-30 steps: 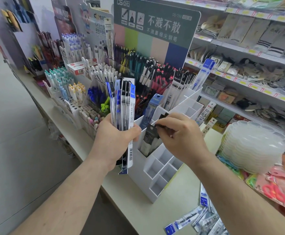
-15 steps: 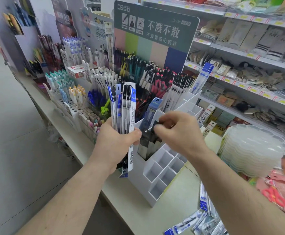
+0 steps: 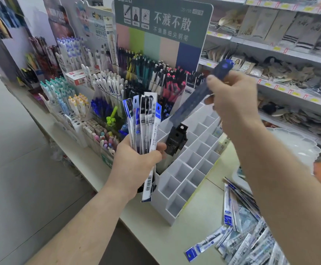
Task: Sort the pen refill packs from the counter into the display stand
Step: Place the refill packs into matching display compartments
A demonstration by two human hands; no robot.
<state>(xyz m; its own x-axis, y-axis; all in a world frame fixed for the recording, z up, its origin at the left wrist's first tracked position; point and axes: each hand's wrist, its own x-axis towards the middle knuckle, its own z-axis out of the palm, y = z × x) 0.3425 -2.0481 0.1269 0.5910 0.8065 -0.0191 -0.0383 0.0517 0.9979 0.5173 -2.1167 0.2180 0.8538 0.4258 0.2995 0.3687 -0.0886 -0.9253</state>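
My left hand (image 3: pixel 136 165) grips an upright bundle of pen refill packs (image 3: pixel 146 123) just left of the white display stand (image 3: pixel 186 180). My right hand (image 3: pixel 234 104) holds one blue refill pack (image 3: pixel 196 96) slanted above the stand, its lower end over the upper left compartments. Black refill packs (image 3: pixel 176 140) stand in one compartment at the stand's left. A heap of loose refill packs (image 3: pixel 245 238) lies on the counter (image 3: pixel 156 238) at the lower right, partly hidden by my right forearm.
Racks of pens (image 3: pixel 106 88) with a green sign (image 3: pixel 163 22) stand behind the stand. Stacked clear plastic trays (image 3: pixel 293 148) sit right of it. Store shelves (image 3: pixel 282 52) of goods run along the right. The counter's edge drops to the floor at the left.
My right hand has left the black packs in the stand's compartment, risen up and to the right, and now holds a blue pack. The left hand has kept its bundle.
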